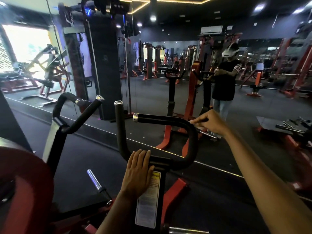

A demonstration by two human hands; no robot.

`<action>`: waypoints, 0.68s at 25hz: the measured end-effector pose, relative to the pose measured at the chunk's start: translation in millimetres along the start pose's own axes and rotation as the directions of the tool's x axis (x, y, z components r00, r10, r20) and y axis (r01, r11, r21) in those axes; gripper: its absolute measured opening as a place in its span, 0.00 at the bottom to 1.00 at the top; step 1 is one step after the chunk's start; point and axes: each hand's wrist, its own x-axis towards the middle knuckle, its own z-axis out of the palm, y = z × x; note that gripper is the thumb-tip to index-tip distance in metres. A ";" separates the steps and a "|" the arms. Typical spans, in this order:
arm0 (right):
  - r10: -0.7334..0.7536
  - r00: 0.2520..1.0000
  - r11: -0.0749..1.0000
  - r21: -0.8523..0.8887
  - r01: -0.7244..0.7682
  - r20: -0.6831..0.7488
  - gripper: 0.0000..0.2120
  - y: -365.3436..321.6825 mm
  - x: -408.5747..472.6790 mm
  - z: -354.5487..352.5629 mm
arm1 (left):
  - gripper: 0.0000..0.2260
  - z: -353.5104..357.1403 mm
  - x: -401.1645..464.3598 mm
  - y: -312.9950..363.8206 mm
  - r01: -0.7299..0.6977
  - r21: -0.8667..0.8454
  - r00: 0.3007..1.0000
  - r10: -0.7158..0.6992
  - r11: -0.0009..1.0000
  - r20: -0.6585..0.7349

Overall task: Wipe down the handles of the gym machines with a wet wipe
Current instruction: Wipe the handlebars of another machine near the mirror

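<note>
A black foam handle (168, 119) with a chrome end cap curves round to the machine's black post (157, 191), which carries a warning label. Left of it, a second grip (120, 129) rises upright from the same post. My right hand (211, 123) is closed at the outer bend of the curved handle, fingertips pressed on the foam. A small pale scrap under the fingers looks like the wet wipe (200, 128), mostly hidden. My left hand (137, 173) lies flat on the top of the post, holding nothing.
A matching pair of black grips (79, 114) stands to the left. A red weight plate (22, 186) and a chrome peg (93, 179) are at the lower left. A mirror wall (152, 92) ahead reflects a person wearing a headset and red machines.
</note>
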 end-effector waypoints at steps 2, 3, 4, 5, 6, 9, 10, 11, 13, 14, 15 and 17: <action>0.034 0.999 0.999 0.017 -0.034 0.007 0.08 7.0 -3.0 -0.8 | 0.23 -0.4 0.3 1.5 0.001 -0.005 1.000 -0.001 1.000 -0.004; 0.040 0.999 0.999 0.021 -0.040 -0.001 0.07 8.1 -3.1 -0.4 | 0.23 -0.4 0.5 2.1 0.001 -0.009 1.000 -0.001 1.000 -0.008; 0.036 0.999 0.999 0.026 -0.036 -0.019 0.07 7.9 -1.7 0.4 | 0.23 -0.4 0.7 2.2 -0.001 -0.014 1.000 0.001 1.000 -0.010; 0.021 0.999 1.000 0.019 -0.020 -0.042 0.06 5.1 0.5 1.9 | 0.23 -0.5 0.8 2.0 -0.002 -0.019 1.000 0.001 1.000 -0.009; 0.000 0.998 1.000 0.007 0.000 -0.058 0.06 1.8 3.9 3.9 | 0.23 -0.5 0.5 1.9 -0.001 -0.021 1.000 0.001 1.000 -0.007; -0.054 0.996 0.998 -0.032 0.052 -0.077 0.06 -15.4 16.2 11.6 | 0.23 -1.0 0.5 0.3 0.003 -0.022 1.000 -0.003 1.000 -0.002; -0.063 0.995 0.997 -0.038 0.060 -0.077 0.06 -20.8 20.9 13.7 | 0.23 -1.1 0.6 0.2 0.004 -0.022 1.000 -0.004 1.000 -0.001; -0.070 0.995 0.996 -0.050 0.067 -0.067 0.06 -25.8 25.8 15.9 | 0.23 -1.1 0.5 0.2 0.005 -0.022 1.000 -0.005 1.000 0.001; -0.093 0.995 0.992 -0.089 0.090 -0.024 0.06 -35.9 35.0 20.9 | 0.22 -1.1 0.3 0.7 0.003 -0.018 1.000 -0.003 1.000 0.000; -0.104 0.995 0.989 -0.102 0.103 0.001 0.06 -41.4 40.4 25.0 | 0.22 -1.2 0.1 0.4 0.003 -0.017 1.000 -0.003 1.000 0.002; -0.116 0.993 0.987 -0.107 0.118 0.026 0.06 -47.4 45.7 29.9 | 0.22 -1.0 -0.4 0.0 0.003 -0.017 1.000 -0.003 1.000 0.007; -0.143 0.987 0.982 -0.113 0.150 0.069 0.06 -61.6 56.4 43.1 | 0.22 -0.9 -0.6 -0.8 0.004 -0.016 1.000 -0.004 1.000 0.010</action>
